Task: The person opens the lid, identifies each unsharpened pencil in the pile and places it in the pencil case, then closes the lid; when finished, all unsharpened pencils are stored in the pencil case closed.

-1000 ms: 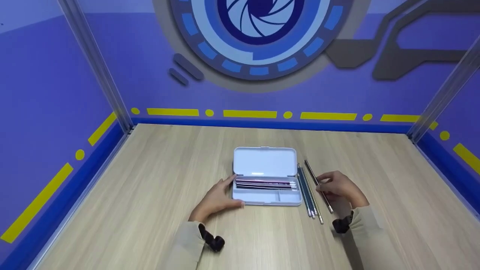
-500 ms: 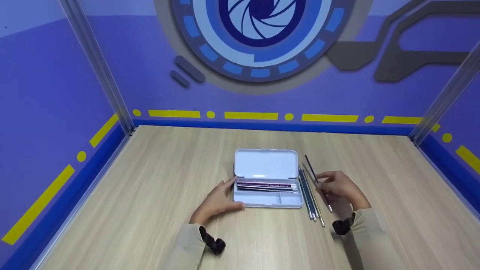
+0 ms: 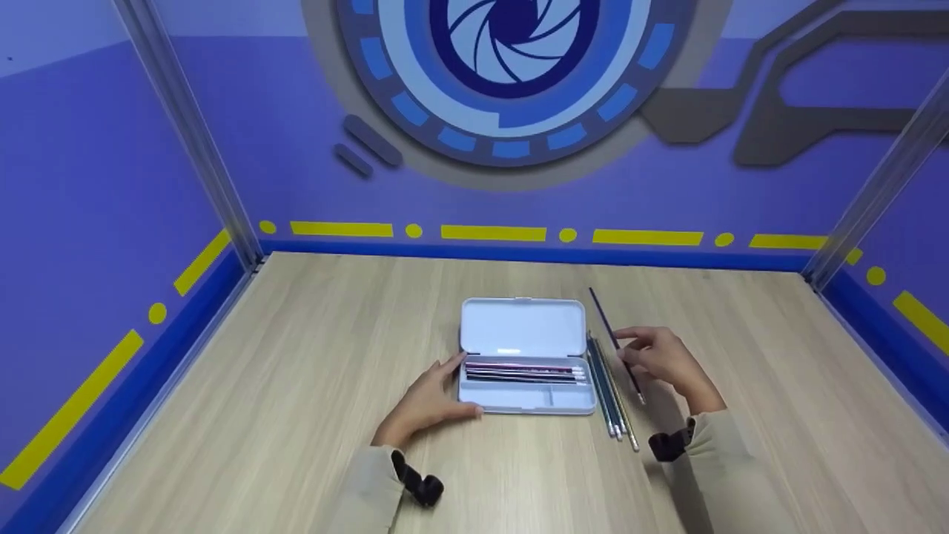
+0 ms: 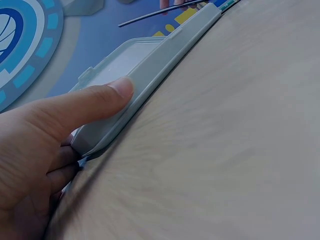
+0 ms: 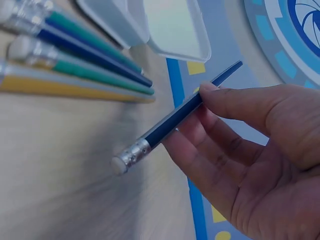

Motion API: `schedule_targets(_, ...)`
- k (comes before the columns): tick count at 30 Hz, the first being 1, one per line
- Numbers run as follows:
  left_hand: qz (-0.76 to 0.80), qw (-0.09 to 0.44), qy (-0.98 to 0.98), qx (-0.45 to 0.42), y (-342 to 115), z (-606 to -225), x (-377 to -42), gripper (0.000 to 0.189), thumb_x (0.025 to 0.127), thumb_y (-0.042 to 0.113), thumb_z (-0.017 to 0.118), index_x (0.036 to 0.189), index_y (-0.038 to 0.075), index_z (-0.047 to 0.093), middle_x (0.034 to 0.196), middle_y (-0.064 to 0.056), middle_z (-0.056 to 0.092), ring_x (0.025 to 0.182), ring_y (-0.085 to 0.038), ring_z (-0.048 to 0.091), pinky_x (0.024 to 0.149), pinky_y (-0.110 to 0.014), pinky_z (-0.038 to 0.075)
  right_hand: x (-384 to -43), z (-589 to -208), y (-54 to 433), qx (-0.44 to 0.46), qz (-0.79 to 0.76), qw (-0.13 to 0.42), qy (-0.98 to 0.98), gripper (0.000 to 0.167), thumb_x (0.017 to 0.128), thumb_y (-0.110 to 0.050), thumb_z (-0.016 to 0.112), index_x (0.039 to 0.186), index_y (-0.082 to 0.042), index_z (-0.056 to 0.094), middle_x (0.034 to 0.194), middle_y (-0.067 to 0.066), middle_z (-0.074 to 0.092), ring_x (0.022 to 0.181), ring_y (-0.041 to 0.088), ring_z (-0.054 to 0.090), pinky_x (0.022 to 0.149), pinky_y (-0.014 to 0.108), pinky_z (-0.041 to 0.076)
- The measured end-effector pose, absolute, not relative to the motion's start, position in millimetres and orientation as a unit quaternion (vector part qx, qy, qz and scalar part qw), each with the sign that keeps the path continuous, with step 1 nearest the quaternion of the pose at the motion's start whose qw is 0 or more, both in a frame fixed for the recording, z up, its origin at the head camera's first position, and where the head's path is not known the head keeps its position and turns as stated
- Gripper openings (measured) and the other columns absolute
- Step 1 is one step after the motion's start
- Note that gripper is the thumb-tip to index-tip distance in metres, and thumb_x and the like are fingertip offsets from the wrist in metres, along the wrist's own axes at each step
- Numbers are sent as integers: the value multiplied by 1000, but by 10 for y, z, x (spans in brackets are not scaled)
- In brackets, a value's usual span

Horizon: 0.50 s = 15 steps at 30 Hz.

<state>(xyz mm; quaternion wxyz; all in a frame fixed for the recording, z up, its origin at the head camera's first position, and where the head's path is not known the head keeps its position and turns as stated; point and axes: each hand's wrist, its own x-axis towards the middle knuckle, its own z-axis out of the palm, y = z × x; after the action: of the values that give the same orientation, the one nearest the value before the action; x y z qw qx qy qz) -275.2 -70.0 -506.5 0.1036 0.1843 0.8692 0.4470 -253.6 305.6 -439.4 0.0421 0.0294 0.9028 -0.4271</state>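
An opened white pencil case (image 3: 523, 326) lies on the table, lid tipped back. Inside its rear compartment are several pencils (image 3: 523, 372) with white erasers. My left hand (image 3: 426, 403) holds the case by its left end; in the left wrist view the thumb (image 4: 107, 97) lies along the front wall, and the other fingers are partly hidden behind the end. My right hand (image 3: 663, 361) pinches a dark blue pencil (image 5: 172, 120) between thumb and fingers. It hangs tilted above the table, with its eraser end toward me.
Several more pencils (image 3: 609, 393), green, dark blue and gold, lie side by side just right of the case, erasers toward me. The wooden table (image 3: 334, 311) meets blue-purple panels (image 3: 222, 111) at the back and sides, with metal posts (image 3: 189, 133) at the corners.
My right hand has lifted the pencil from the table and carried it slightly left and away from me, toward the case. My left hand stays on the case.
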Motion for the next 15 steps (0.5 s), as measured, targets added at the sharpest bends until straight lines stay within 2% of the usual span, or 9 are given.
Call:
schedule_targets(8, 445, 102, 870, 186, -699, -5072, -2748, 101, 65, 44, 86, 150, 19, 36, 153, -24, 32, 142, -48, 21, 114, -60, 22, -2574, -4321, 2930, 5, -443, 16, 897, 36, 92, -6, 61, 127, -1, 60, 104, 20, 65, 87, 21, 64, 74, 41, 59)
schedule_targets(15, 451, 105, 867, 184, -700, -5059, -2755, 101, 65, 44, 86, 150, 20, 36, 154, -20, 31, 143, -47, 19, 115, -60, 20, -2613, -4289, 2820, -22, -446, 9, 895, 32, 92, -5, 61, 124, -3, 63, 106, 19, 67, 89, 22, 63, 74, 38, 60)
